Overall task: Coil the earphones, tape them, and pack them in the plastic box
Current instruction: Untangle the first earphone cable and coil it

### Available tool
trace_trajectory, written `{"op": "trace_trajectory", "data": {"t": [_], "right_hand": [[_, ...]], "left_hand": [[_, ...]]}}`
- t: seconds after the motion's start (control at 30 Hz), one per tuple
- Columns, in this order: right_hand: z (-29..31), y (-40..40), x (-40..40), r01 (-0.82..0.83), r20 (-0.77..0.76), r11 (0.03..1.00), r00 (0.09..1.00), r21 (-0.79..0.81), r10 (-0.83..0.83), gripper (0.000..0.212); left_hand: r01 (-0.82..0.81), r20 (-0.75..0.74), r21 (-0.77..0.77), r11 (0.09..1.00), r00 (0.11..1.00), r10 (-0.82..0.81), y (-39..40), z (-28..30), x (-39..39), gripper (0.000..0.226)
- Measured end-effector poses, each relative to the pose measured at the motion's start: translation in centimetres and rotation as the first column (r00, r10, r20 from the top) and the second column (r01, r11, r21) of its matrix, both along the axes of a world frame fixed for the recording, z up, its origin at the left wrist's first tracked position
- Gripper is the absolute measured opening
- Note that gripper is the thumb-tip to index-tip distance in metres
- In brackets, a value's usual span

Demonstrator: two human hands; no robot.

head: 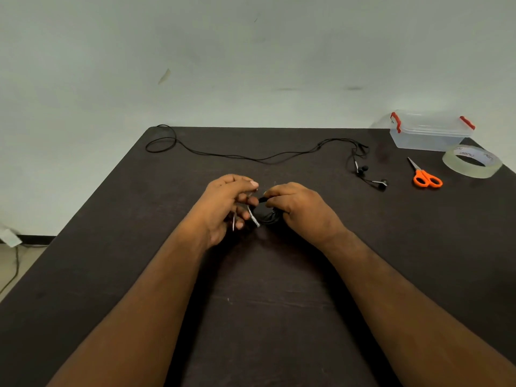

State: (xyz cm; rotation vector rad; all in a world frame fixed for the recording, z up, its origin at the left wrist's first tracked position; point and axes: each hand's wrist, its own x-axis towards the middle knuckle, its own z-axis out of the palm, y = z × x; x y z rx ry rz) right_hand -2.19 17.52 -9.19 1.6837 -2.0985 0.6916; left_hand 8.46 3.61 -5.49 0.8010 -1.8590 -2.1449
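1. Both hands meet over the middle of the dark table. The left hand has its fingers curled around the silver-stemmed earbud ends of a black earphone set. The right hand pinches the bundled black cord of the held earphones between thumb and fingertips.
2. The hands sit close together, just above the tabletop. This probably keeps the loops tight and the loose ends from springing free while the coil is formed. How many loops exist cannot be told, since the fingers hide most of the cord.
3. A second set of earphones lies uncoiled across the far side of the table. Its cord loops at the far left corner and its two earbuds rest to the right, well apart from the hands.
4. Orange-handled scissors lie closed near the right edge. A roll of clear tape lies flat just beside them, likely staged within easy reach for the taping step.
5. The clear plastic box with red latches stands at the far right corner with its lid on, so it seems packing has not begun.
6. Printed letters show on the tape roll's inner core, but they are too small to read. No other writing is visible.
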Motion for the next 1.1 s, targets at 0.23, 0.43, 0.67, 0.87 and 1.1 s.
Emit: {"op": "trace_trajectory", "data": {"t": [0.23, 0.43, 0.67, 0.87, 1.1], "right_hand": [[0.0, 0.4, -0.6, 0.082, 0.058, 0.996, 0.995, -0.032, -0.080, 0.031], [0.1, 1.3, -2.4, 0.174, 0.056, 0.980, 0.984, -0.097, -0.169, 0.034], [0.4, 1.1, -2.1, 0.091, -0.002, 0.975, 0.996, -0.201, -0.094, 0.028], [0.0, 1.1, -1.7, 0.029, 0.081, 0.957, 0.997, -0.288, -0.006, 0.038], [0.3, 0.9, -0.6, 0.192, 0.897, 0.906, 0.320, -0.378, 0.306, 0.038]], "left_hand": [[-0.115, -0.017, 0.489, 0.864, 0.990, 0.141, -1.7, -0.1, 0.5, 0.020], [-0.131, 0.008, -0.609, 0.782, 0.985, 0.172, -2.0, -1.8, 0.4, 0.022], [0.072, -0.022, -0.667, 0.742, 0.993, -0.116, 0.1, -3.0, -1.6, 0.043], [0.205, -0.181, -0.325, 0.923, 0.945, -0.273, 0.1, -2.6, -1.7, 0.019], [0.044, -0.196, -0.448, 0.893, 0.970, -0.146, 0.9, -3.6, -2.6, 0.007]]}}
